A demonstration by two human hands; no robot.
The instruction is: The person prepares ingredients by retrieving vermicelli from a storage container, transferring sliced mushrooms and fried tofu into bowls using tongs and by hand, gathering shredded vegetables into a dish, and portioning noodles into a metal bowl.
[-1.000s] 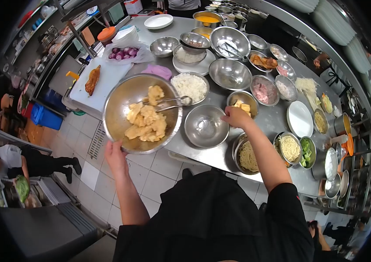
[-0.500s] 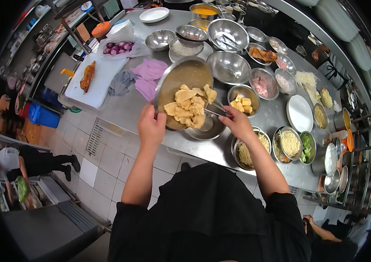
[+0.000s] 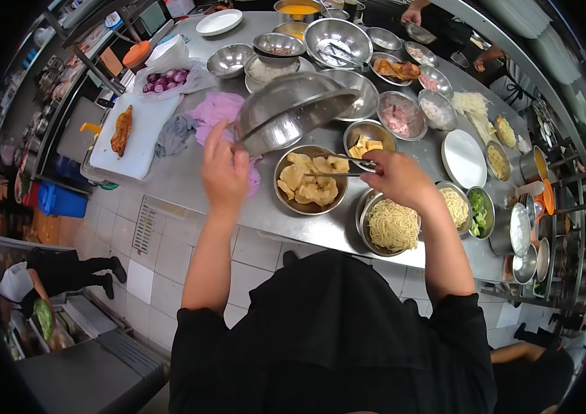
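My left hand (image 3: 226,169) holds the rim of a large steel bowl (image 3: 293,110), which is tipped steeply over above the table. Below it, a smaller steel bowl (image 3: 280,196) stands near the table's front edge with pale battered pieces (image 3: 309,181) in it. My right hand (image 3: 396,178) is closed on metal tongs (image 3: 358,163), whose tips reach to the pieces at that bowl's right side. Just behind the tongs is a bowl of yellow chunks (image 3: 365,145). A bowl of noodles (image 3: 393,226) stands below my right hand.
A white board (image 3: 142,141) with a browned piece of food, a purple cloth (image 3: 215,110) and a bag of onions (image 3: 165,81) lie at the left. Many bowls and a white oval plate (image 3: 464,159) stand at the right. Other people's hands show behind the table.
The large bowl has tipped over further, and the battered pieces have moved from it into the smaller bowl. The tongs have come down to the smaller bowl, over the pieces.
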